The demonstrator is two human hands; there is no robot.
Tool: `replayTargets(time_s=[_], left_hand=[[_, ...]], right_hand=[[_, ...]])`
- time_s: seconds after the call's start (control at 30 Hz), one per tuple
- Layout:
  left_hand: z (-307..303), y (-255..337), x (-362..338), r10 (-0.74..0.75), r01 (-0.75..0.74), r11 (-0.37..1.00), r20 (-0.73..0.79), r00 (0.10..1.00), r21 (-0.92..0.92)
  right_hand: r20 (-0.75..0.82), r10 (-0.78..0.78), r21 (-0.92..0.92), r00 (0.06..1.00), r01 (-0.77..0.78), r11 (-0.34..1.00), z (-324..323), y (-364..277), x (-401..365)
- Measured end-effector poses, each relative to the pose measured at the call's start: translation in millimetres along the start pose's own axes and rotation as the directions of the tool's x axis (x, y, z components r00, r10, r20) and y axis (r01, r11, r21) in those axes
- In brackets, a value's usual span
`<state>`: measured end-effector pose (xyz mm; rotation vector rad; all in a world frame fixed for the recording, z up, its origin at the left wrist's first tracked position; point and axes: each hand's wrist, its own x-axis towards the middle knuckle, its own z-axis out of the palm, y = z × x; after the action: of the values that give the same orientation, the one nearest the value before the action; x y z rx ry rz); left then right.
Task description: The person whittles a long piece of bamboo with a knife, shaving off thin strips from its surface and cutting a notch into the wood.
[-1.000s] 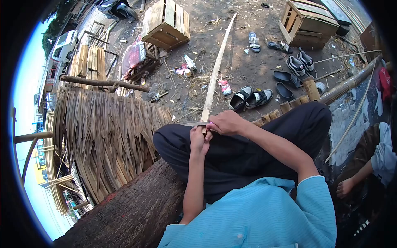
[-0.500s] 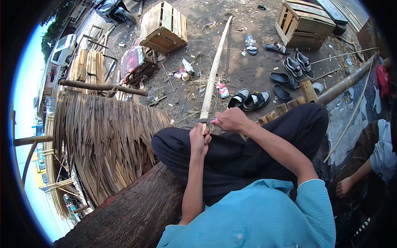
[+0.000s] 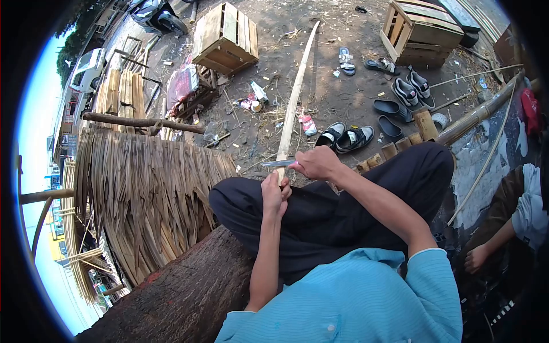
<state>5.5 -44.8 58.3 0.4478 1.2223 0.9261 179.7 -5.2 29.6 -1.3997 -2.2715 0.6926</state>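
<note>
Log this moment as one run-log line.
left grip: closed on pale strip, near end | right grip: closed on knife handle | blade: crosswise at strip, just beyond left grip

Head-worn fisheye view, forward and downward, close

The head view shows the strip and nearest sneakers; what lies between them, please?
In the head view, a pink packet lies between the pale strip and the nearest sneakers.

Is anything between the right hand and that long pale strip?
Only the knife held in the right hand: its blade crosses the strip, just beyond the left hand. Nothing else visible blocks it.
</note>
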Motion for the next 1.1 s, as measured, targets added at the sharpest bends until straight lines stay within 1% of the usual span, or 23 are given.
replayTargets(time_s=[0.07, 0.1, 0.2, 0.23, 0.33, 0.37, 0.4, 0.47, 0.5, 0.57, 0.63, 0.7, 0.8, 0.83, 0.93, 0.97, 1.07, 1.1], left_hand=[[-5, -6, 5, -0.006, 0.005, 0.999, 0.020, 1.000, 0.041], [-1, -6, 2, 0.018, -0.017, 0.999, -0.026, 0.999, 0.034], [-1, -7, 1, 0.057, -0.057, 0.998, -0.003, 0.998, -0.001], [-1, -5, 0, 0.038, -0.038, 0.999, -0.015, 0.999, 0.009], [8, -1, 4, -0.024, 0.023, 0.999, -0.044, 0.999, -0.024], [6, 5, 9, -0.015, 0.014, 0.999, -0.021, 1.000, -0.046], [7, 5, 14, 0.014, -0.014, 1.000, 0.004, 1.000, -0.026], [-6, -5, 9, 0.049, -0.049, 0.999, 0.014, 0.999, 0.012], [-7, -7, 8, 0.045, -0.045, 0.997, -0.006, 0.999, 0.056], [-7, -7, 8, 0.022, -0.022, 0.999, -0.001, 1.000, 0.041], [6, 0, -3, -0.010, 0.010, 1.000, -0.021, 1.000, -0.010], [9, 2, -6, -0.011, 0.010, 1.000, -0.032, 0.999, -0.026], [4, 1, -3, 0.028, -0.029, 1.000, -0.008, 1.000, -0.013], [2, -1, -2, 0.044, -0.044, 0.999, 0.006, 0.999, -0.007], [2, -5, 0, 0.024, -0.026, 0.999, -0.072, 0.997, -0.031], [-7, -8, 3, 0.001, -0.001, 0.999, 0.003, 1.000, -0.053], [-2, -3, 1, -0.027, 0.025, 0.996, -0.025, 0.999, -0.088], [-3, -4, 2, -0.021, 0.019, 0.996, -0.020, 1.000, -0.082]], right_hand=[[0.059, -0.132, 0.043, 0.989, 0.130, 0.991, -1, -3, -4], [0.051, -0.151, 0.069, 0.987, 0.147, 0.987, 1, -10, -3], [0.092, -0.201, 0.080, 0.975, 0.194, 0.978, -3, -18, 3], [0.037, -0.193, 0.050, 0.981, 0.191, 0.980, 3, -10, 3], [-0.017, 0.084, -0.020, 0.996, -0.085, 0.996, 7, 12, 13], [-0.090, 0.103, -0.043, 0.991, -0.107, 0.993, 14, 4, 16], [-0.108, 0.062, -0.020, 0.992, -0.065, 0.998, 7, -3, 17], [-0.088, -0.114, -0.051, 0.990, 0.109, 0.993, -5, -17, 6], [-0.039, -0.118, -0.032, 0.992, 0.117, 0.993, -4, -20, 3], [0.047, -0.121, -0.001, 0.992, 0.121, 0.993, -3, -18, -1], [0.035, -0.049, -0.004, 0.998, 0.049, 0.999, -3, -3, 5], [0.036, 0.010, -0.018, 0.999, -0.010, 1.000, -10, 10, 15], [-0.056, -0.121, 0.025, 0.991, 0.123, 0.992, -14, -5, 9], [-0.028, -0.151, 0.009, 0.988, 0.151, 0.988, -13, -13, 5], [0.150, -0.136, 0.045, 0.979, 0.130, 0.990, -7, -26, 1], [0.162, -0.125, 0.098, 0.979, 0.110, 0.989, -3, -27, 1], [0.173, -0.143, 0.120, 0.975, 0.123, 0.985, -3, -26, 4], [0.164, -0.144, 0.099, 0.976, 0.129, 0.987, -2, -26, 4]])
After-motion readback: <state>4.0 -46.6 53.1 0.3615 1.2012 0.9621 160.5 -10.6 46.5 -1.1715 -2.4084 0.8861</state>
